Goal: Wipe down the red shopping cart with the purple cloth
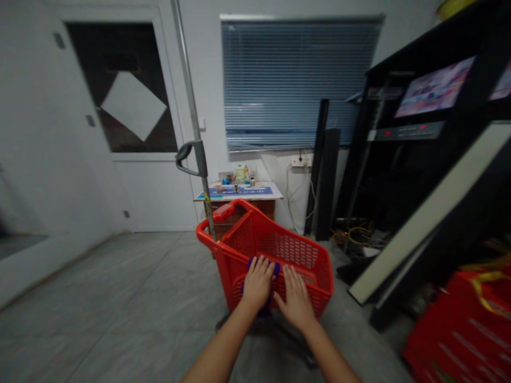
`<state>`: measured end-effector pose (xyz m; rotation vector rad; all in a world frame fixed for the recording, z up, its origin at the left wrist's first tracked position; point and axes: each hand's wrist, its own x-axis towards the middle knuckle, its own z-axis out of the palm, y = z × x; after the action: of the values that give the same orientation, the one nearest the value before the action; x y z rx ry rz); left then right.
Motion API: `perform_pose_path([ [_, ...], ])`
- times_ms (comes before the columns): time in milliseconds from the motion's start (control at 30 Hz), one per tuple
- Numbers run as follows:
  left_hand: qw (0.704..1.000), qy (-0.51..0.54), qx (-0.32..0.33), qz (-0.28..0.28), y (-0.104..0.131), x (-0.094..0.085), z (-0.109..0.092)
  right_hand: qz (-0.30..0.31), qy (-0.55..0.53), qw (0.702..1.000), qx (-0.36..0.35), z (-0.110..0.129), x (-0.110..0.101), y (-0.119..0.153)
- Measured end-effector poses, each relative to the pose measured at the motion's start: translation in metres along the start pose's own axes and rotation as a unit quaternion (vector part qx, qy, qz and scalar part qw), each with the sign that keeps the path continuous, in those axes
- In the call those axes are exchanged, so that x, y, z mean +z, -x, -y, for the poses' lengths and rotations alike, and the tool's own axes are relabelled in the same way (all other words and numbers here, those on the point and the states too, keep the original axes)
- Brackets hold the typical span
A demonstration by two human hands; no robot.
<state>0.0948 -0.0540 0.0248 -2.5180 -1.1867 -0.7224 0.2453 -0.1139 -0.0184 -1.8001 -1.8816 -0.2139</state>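
A red plastic shopping cart (279, 239) with perforated walls stands sideways in front of me. My left hand (258, 279) lies palm down over a purple piece (276, 268) at the cart's near rim. Its fingers stretch forward, and they cover most of that piece, so its kind is unclear. Just to the right, my right hand (294, 295) rests against the cart's near wall, fingers extended and thumb apart. Both palms are hidden. A metal pole (190, 101) with a grey loop grip (194, 159) rises at the cart's handle end.
Behind the cart stands a small table (259, 190) with several small items. Leaning panels (431, 213) and a dark rack (383, 154) with a lit screen are on the right. A red bag (459, 324) sits at the lower right. Cables (359, 234) lie on the floor.
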Motion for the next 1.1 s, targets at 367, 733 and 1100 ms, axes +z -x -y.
perform_pose_path([
  [367,0.996,0.019,-0.077,-0.030,0.002,0.011,-0.010,-0.022,0.012,1.000,0.018,-0.023,0.000,0.013],
  [733,0.997,0.012,-0.067,-0.026,-0.002,-0.003,-0.002,-0.021,0.011,1.000,0.007,-0.025,-0.003,0.013],
  [1100,0.999,0.027,-0.042,0.001,-0.003,0.007,-0.018,-0.002,0.003,1.000,0.015,-0.017,-0.008,0.011],
])
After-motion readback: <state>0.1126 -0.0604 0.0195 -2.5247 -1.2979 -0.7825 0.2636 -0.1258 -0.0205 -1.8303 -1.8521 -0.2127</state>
